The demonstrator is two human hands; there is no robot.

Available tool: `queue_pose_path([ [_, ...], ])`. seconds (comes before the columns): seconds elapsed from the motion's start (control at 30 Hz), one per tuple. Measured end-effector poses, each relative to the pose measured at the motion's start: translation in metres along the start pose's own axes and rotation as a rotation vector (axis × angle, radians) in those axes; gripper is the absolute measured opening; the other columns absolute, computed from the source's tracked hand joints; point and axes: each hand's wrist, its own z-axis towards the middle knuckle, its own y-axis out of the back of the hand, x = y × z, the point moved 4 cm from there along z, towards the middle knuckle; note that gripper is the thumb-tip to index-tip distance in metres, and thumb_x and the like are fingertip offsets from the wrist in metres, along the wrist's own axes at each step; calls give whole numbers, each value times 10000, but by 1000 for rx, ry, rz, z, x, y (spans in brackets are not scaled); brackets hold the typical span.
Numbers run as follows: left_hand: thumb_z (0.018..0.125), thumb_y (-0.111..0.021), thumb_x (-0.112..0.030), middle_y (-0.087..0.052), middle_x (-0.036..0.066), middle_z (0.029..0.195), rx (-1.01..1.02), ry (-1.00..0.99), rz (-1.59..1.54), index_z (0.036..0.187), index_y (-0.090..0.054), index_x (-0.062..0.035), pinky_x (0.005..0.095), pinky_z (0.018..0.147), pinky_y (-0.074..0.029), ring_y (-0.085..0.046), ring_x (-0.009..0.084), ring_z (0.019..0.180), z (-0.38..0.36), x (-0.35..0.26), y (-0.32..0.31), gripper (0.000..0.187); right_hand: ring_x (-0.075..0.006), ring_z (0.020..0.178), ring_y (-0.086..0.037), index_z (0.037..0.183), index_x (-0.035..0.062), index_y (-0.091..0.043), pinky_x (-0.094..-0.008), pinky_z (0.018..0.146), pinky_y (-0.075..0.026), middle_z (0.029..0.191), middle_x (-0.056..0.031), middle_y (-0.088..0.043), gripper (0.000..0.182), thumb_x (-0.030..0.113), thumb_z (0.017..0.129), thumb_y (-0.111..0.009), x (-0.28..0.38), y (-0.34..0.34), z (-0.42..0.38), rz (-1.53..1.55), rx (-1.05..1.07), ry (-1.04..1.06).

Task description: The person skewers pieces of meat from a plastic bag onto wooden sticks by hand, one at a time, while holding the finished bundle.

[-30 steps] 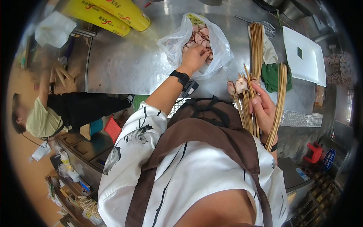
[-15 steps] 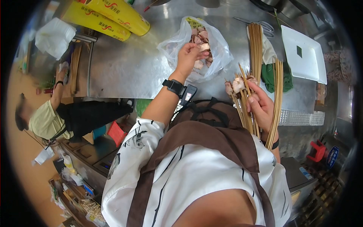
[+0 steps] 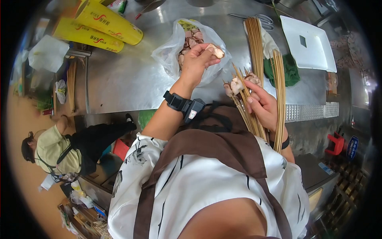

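Observation:
My left hand (image 3: pixel 193 63) pinches a pale, brown-edged chunk of food (image 3: pixel 216 51) above an open clear plastic bag (image 3: pixel 164 51). More pinkish-brown chunks (image 3: pixel 193 38) lie inside the bag. My right hand (image 3: pixel 264 104) grips several bamboo skewers (image 3: pixel 250 117), fanned with their points away from me. Chunks (image 3: pixel 237 85) like the one on the left are threaded near their tips. Another bundle of bare skewers (image 3: pixel 279 83) runs alongside my right hand and across the wrist; whether any fingers hold it is hidden.
On the metal table (image 3: pixel 119 79) are yellow cling-film boxes (image 3: pixel 109 22), loose skewers (image 3: pixel 254 44), scissors (image 3: pixel 264 20), a green cloth (image 3: pixel 290 71) and a white tray (image 3: pixel 308 44). A person in a light shirt (image 3: pixel 59 147) is at the left. A red stool (image 3: pixel 335 143) stands right.
My left hand has come up from the chunks in the bag with one pinched in its fingers. The right hand still grips the skewers. The view has shifted slightly; the other person's arm has lowered.

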Motion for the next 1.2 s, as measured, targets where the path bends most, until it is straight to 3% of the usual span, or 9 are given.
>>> queue_pose_path([
  [0.37, 913, -417, -159, -583, 180, 1033, 129, 96, -94, 1101, -475, 0, 311, 775, -492, -597, 263, 935, -13, -6, -29, 253, -58, 592, -424, 1284, -39, -338, -190, 582, -358, 629, 5, -440, 414, 44, 886, -412, -3, 2, -4, 17, -5, 19],
  [0.77, 906, -422, -149, -594, 165, 1026, 151, 93, 27, 1099, -476, 1, 296, 756, -496, -609, 227, 898, -18, -12, -39, 251, -59, 591, -417, 1290, -36, -329, -192, 579, -353, 640, 1, -445, 419, 40, 884, -397, -3, 4, -6, 10, 4, 8],
  [1.2, 874, -498, -84, -615, 140, 979, 166, -108, 197, 1075, -481, 30, 257, 735, -493, -601, 169, 885, -22, -18, -50, 232, -60, 582, -421, 1292, -17, -341, -196, 575, -368, 631, 4, -453, 413, 63, 892, -404, -3, 8, -4, 44, -54, 52],
])
